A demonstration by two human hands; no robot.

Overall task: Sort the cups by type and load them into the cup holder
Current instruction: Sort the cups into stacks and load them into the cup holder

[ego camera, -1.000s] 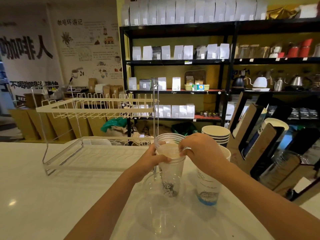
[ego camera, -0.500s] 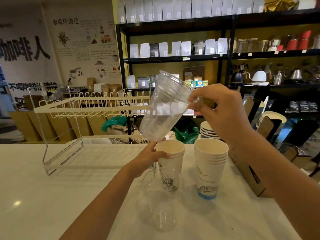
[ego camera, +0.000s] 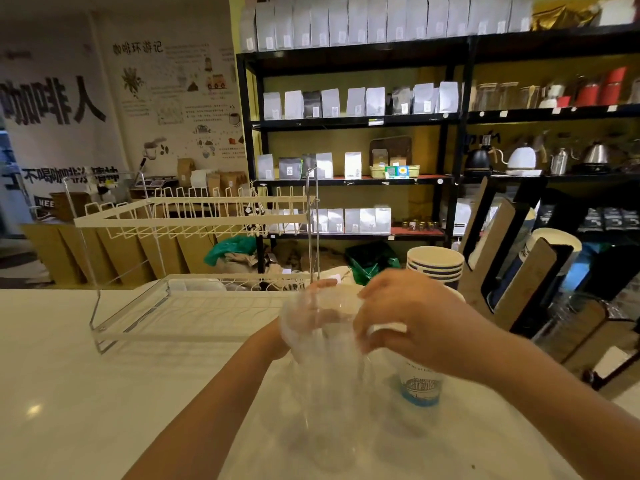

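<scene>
Working from the white worktop (ego camera: 86, 393) down: the wire dish rack (ego camera: 194, 220) sits at 10 o'clock, well apart from your hands and out of the job. The wooden cup holder (ego camera: 512, 271) stands at 3 o'clock, slots angled toward you, so loading is a short reach to the right. Two of its slots already seem to carry cups.

A paper cup stack (ego camera: 435, 266) waits at 1 o'clock, just beside the holder. A second paper stack with blue print (ego camera: 419, 389) stands under your right wrist, paper kept apart from plastic.

Clear plastic cups (ego camera: 325, 358) are at centre, blurred. One looks like it's going down into the clear stack on the worktop, though I can't tell if it's seated.

Right hand (ego camera: 408, 323) grip: fingers curled on the clear cup's rim from above, steering it. Left hand (ego camera: 287, 337) is mostly hidden behind the plastic; can't tell whether that grip is closed, but it probably steadies the stack. Judgement: sorting stage, loading not started for clear cups.
</scene>
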